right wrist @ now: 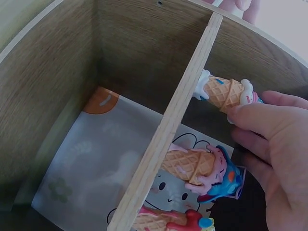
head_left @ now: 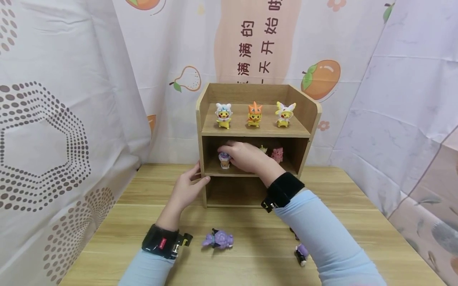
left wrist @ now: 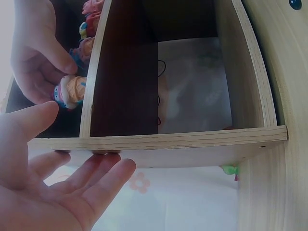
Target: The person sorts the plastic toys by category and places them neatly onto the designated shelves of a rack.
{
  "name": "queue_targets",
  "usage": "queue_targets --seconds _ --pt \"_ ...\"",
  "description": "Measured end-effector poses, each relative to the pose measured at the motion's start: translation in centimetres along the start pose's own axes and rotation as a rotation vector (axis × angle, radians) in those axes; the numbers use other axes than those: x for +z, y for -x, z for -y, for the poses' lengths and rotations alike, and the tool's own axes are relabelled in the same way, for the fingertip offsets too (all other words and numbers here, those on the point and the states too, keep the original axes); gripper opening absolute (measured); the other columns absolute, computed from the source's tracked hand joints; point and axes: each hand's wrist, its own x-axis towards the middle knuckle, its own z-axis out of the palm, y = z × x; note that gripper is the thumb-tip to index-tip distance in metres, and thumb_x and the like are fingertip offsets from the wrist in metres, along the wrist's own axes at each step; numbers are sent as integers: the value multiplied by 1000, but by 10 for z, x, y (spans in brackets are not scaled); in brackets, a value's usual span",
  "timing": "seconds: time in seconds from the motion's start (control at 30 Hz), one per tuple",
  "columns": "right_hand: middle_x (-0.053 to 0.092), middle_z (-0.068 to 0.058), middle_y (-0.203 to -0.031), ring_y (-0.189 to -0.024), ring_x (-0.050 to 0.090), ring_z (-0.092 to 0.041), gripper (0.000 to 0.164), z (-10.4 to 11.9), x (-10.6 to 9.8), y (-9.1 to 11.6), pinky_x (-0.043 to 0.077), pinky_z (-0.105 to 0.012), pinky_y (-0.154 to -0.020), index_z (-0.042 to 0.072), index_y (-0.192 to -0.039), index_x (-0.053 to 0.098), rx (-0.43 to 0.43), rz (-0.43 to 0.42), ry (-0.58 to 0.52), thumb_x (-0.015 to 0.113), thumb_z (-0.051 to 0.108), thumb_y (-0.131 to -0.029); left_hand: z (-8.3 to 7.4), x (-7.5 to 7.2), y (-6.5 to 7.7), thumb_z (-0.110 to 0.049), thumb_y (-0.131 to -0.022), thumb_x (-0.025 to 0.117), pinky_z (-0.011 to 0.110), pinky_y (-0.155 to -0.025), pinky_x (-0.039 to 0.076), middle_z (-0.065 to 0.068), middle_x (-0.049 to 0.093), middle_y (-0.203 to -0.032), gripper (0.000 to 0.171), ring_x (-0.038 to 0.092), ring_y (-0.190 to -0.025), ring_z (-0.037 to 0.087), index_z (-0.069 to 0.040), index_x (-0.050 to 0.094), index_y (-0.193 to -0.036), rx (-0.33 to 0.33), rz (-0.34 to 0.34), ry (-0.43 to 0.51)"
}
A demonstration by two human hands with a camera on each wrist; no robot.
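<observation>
My right hand [head_left: 250,157] reaches into the middle level of a wooden shelf unit [head_left: 232,174]. Its thumb and fingers pinch the top of an ice-cream-cone figurine [right wrist: 224,94] near the left end; the cone's base is at the shelf board. Beside it in the right wrist view stand a cone figurine with a blue top [right wrist: 192,166] and one with red on it [right wrist: 180,221]. My left hand [head_left: 186,188] touches the outer left side panel [left wrist: 187,140], its fingers extended and thumb spread. A pink figurine [head_left: 277,155] stands farther right on the same level.
Three yellow figurines in white, orange and winged costumes line the top level, the orange one [head_left: 255,115] in the middle. A purple figurine [head_left: 220,239] lies on the table in front, and a purple-and-black one [head_left: 301,254] lies near my right sleeve. Patterned curtains hang behind.
</observation>
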Motion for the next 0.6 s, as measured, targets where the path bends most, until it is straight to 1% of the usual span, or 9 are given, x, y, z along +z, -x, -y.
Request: queue_targets --seconds 0.1,0.23,0.4,0.53,0.6 --pt "67 -12 -119 -105 68 -27 41 -1 -2 2 56 -42 -90 7 -133 64 28 8 5 69 1 -94 0 0 0 -23 -97 73 49 -96 54 17 52 -149 67 59 -125 39 -12 42 -156 9 0 4" --pt "67 -15 -124 -111 66 -30 52 -3 -7 6 54 -45 -96 8 -141 58 98 30 -18 75 5 -92 1 -1 0 -23 -97 73 48 -95 55 18 52 -148 67 59 -124 39 -11 42 -156 7 2 11" --pt "64 -15 -131 -119 63 -29 63 -5 -10 10 49 -45 -103 8 -145 54 173 35 -76 82 21 -89 2 -1 1 -24 -97 73 47 -94 55 17 52 -148 68 60 -125 38 -10 42 -156 -3 -3 3" --pt "67 -15 -127 -115 64 -28 69 -5 -11 12 50 -45 -101 5 -143 55 216 -6 -79 83 35 -87 0 -1 1 -24 -97 73 48 -94 55 17 52 -148 68 60 -124 38 -10 42 -156 3 -2 -2" --pt "68 -16 -125 -112 65 -29 71 -3 -11 12 51 -45 -99 4 -142 56 251 -22 -84 82 40 -87 -1 -1 1 -24 -97 73 49 -95 55 17 52 -148 68 60 -124 38 -9 42 -156 7 2 -3"
